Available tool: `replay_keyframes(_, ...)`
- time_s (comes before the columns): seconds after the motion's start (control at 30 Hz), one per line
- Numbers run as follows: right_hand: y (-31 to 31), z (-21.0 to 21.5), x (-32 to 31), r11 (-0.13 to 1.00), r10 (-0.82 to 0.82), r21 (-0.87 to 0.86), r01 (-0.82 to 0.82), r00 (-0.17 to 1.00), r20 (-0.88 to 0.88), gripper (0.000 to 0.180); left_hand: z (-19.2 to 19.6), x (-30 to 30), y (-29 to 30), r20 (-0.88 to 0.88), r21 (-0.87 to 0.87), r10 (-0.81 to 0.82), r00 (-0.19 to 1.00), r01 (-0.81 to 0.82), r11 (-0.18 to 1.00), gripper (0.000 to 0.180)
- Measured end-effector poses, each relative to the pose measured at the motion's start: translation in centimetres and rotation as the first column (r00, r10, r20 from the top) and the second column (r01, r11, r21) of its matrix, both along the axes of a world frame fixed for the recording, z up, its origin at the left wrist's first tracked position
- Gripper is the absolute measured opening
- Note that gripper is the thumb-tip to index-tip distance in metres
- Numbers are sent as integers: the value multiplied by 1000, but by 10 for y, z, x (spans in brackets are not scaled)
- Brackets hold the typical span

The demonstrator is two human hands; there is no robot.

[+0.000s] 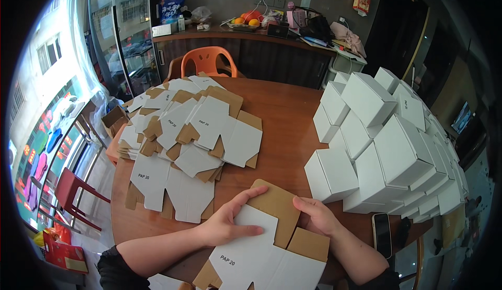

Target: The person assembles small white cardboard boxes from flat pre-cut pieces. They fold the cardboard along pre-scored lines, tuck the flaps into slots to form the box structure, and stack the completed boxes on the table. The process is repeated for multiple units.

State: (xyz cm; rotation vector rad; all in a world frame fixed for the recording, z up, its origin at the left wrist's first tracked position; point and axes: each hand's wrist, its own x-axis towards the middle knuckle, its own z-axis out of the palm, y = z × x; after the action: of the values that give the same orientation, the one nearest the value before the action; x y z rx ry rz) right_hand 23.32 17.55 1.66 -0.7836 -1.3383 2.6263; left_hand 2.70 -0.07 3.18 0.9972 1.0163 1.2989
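Close to me at the table's near edge is a flat cardboard box blank (251, 256), white on one face and brown on the other, partly unfolded. My left hand (230, 224) grips it from the left, thumb on the white panel and fingers at the top of a brown flap. On the other side, my right hand (317, 215) holds the brown flap's right edge, its thumb on top and the other fingers mostly hidden behind. A heap of similar flat blanks (175, 122) lies to the left. Stacked white folded boxes (366, 138) stand on the right.
A round brown wooden table (282, 113) carries everything. A black phone (382, 233) lies by the stack at the right edge. An orange chair (208, 60) stands at the far side, before a sideboard (235, 41) holding fruit and bags. A red stool (78, 196) is at the left.
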Motion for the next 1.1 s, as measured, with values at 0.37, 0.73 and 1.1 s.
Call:
replay_keyframes(0.37, 1, 2, 0, 995, -86, -44, 87, 996, 34, 48, 6, -8, -4, 68, -33, -41, 997, 43, 999, 89)
replay_keyframes(0.73, 3, 2, 1, 980, -114, -161, 116, 993, 16, 47, 8, -8, -5, 158, -44, -37, 987, 45, 998, 85)
replay_keyframes(1.1, -4, 14, 2, 972, -201, -134, 194, 979, -42, 94, 23, -24, -9, 246, 148, 496, 833, -538, 830, 86)
